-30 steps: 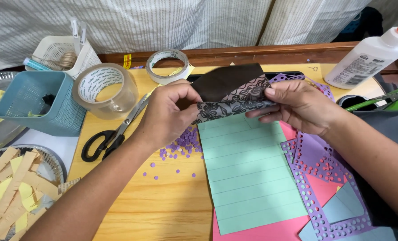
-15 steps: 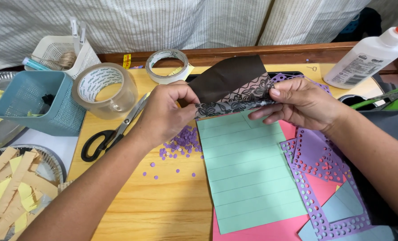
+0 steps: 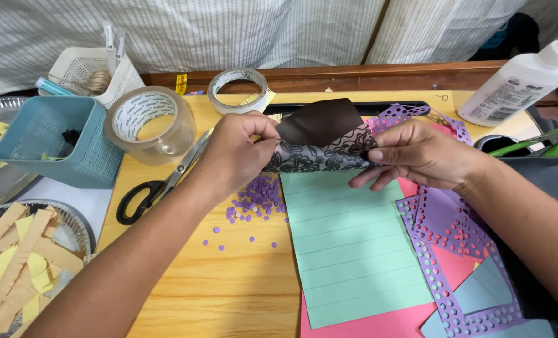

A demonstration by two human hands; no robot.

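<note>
Wide yellow wooden bench (image 3: 229, 294) fills the view, and on it lies the mint-green ruled paper sheet (image 3: 348, 250) over pink card (image 3: 379, 322). Above that sheet, held off the surface, is the dark brown paper with a black lace-pattern face (image 3: 320, 141) — curled over itself, one end pinched in the left hand (image 3: 232, 153), the other end clamped between thumb and fingers of the right hand (image 3: 420, 153). Hands apart, both gripping. Beside them: clear packing-tape roll (image 3: 149, 125), black-handled scissors (image 3: 160, 184), then tiny purple punched dots (image 3: 257, 194). Risk, as I judge it — pull the ends unevenly and the curl creases or tears; a dragging sleeve could scatter the dots.
</note>
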